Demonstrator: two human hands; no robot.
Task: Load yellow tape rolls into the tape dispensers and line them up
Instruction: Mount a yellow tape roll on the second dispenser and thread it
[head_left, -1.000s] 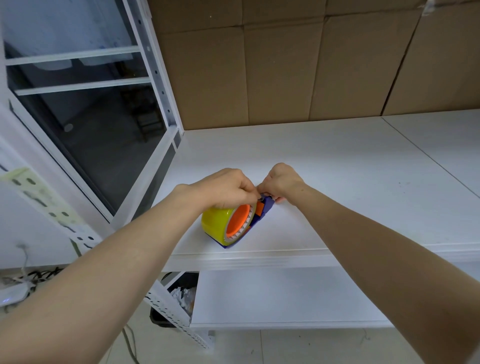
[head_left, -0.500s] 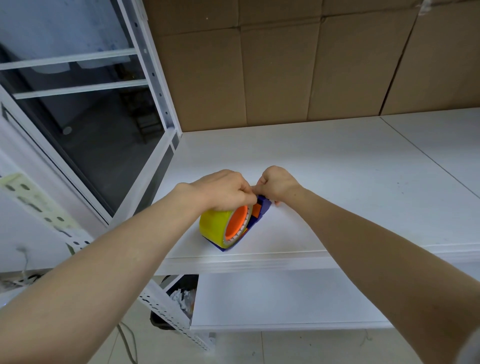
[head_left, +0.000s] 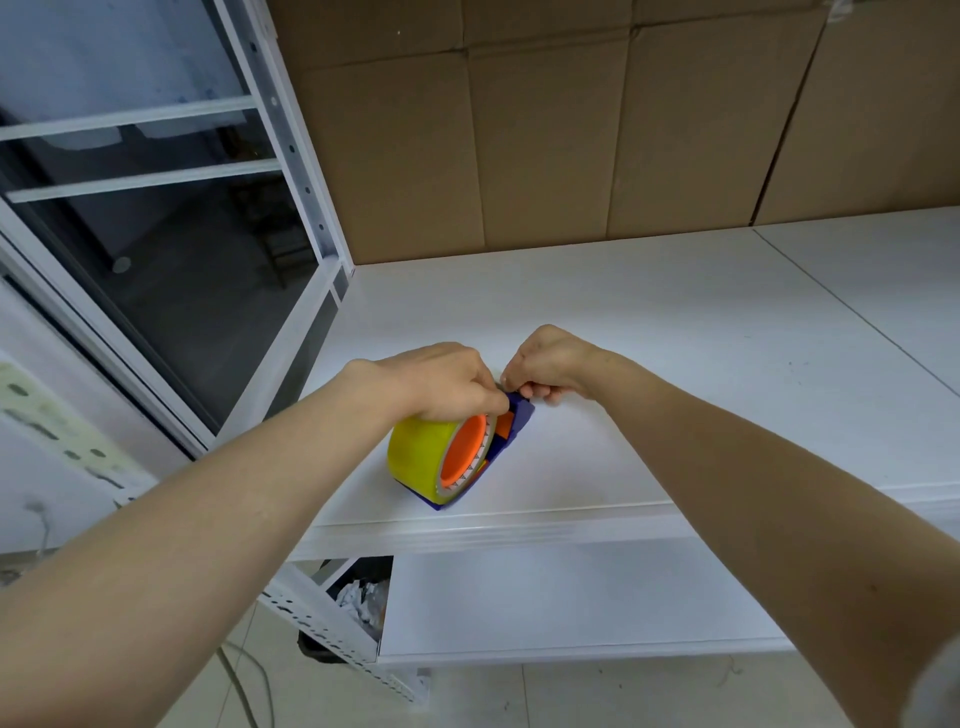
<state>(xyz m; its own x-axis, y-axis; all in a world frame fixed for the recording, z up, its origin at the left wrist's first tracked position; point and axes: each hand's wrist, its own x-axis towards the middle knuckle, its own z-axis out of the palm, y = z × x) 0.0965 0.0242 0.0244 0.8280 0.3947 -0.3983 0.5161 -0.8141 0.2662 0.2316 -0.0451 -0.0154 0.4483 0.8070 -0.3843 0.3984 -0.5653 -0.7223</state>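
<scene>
A yellow tape roll (head_left: 421, 457) sits on the orange hub of a blue tape dispenser (head_left: 514, 434), which rests near the front left of the white shelf (head_left: 675, 374). My left hand (head_left: 447, 382) presses down on top of the roll, fingers curled over it. My right hand (head_left: 550, 364) is closed in a pinch at the dispenser's far tip; what it pinches is hidden by the fingers.
Cardboard sheets (head_left: 545, 145) line the wall behind the shelf. A white metal rack upright (head_left: 280, 135) stands at the left. A lower white shelf (head_left: 545, 597) lies below the front edge, with a bin of crumpled paper (head_left: 358, 597) under it.
Both hands and the dispenser stay in almost the same place. My right hand's fingers have shifted slightly at the dispenser's tip.
</scene>
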